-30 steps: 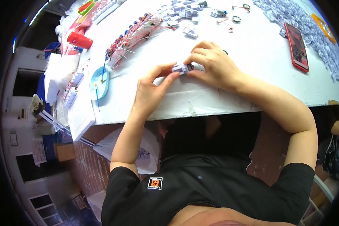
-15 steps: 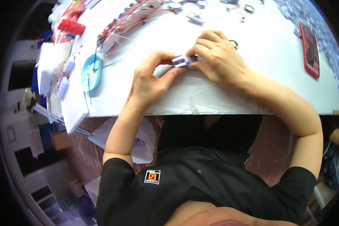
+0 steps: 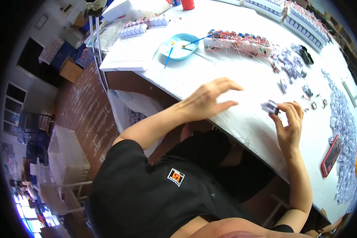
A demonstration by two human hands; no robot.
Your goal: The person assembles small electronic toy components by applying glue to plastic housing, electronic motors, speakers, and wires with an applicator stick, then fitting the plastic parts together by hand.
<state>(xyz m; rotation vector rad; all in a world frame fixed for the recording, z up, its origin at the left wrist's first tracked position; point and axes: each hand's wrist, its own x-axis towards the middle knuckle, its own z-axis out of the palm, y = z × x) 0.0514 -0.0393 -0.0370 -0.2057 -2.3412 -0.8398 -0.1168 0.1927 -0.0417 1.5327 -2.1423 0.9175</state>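
My right hand pinches a small white plastic part between thumb and fingertips, lifted just above the white table. My left hand hovers over the table's near edge with its fingers spread and holds nothing. The two hands are apart, with the part between them but only in the right hand. Loose small white parts lie scattered farther out on the table.
A blue dish with blue sticks sits at the far left of the table. A bundle of red-wired pieces lies behind it. A red phone and a heap of white parts lie to the right. White trays line the far edge.
Both hands were together on the small part before. Now my left hand has let go and opened to the left, and my right hand holds the part alone. The view has swung.
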